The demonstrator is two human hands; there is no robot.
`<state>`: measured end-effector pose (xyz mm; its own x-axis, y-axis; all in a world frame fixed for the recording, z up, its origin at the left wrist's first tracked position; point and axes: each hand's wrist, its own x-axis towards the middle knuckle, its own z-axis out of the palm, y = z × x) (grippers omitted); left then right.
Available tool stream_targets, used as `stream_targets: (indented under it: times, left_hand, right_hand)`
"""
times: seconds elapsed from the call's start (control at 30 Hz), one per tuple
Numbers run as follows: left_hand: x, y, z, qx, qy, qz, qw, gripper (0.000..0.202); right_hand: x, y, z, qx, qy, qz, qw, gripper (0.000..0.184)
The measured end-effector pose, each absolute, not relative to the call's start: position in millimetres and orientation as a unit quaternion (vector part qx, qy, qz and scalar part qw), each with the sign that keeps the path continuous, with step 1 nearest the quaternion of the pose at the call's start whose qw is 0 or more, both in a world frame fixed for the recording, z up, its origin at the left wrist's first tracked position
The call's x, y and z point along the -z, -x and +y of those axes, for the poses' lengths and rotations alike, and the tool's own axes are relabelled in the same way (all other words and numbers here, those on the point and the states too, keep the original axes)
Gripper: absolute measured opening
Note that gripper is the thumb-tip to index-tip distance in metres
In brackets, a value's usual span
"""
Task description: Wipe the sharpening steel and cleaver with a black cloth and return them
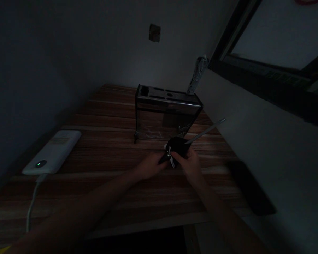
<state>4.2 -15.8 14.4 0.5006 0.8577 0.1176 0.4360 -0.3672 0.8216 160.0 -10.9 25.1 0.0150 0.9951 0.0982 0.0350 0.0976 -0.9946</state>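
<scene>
My left hand (150, 165) is closed around the dark handle end of a thin metal rod (205, 132) that looks like a sharpening steel. The rod slants up to the right, its bare tip pointing away from me. A black cloth (178, 145) with a white tag is wrapped about its middle. My right hand (189, 163) pinches this cloth, thumb on top. Just behind stands a clear-fronted knife block (169, 100) with slots in its top. One grey handle (198, 72), seemingly in plastic wrap, sticks up from its right end. Dim light hides finer detail.
A white power bank (54, 151) with a cable (33, 201) lies on the left of the wood-grain table (106, 148). A dark phone-like slab (250, 187) lies by the right edge. Walls close in behind and on the right, below a dark window frame (254, 70).
</scene>
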Motion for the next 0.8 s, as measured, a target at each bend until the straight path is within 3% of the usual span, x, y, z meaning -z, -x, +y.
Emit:
stream_targets:
  times: [0.8]
  left_hand:
    - [-14.4, -5.4, -16.2, -0.282, -0.778, 0.412, 0.383, 0.022]
  right_hand:
    - [-33.0, -166.1, -8.5, -0.460, 0.519, -0.503, 0.516, 0.034]
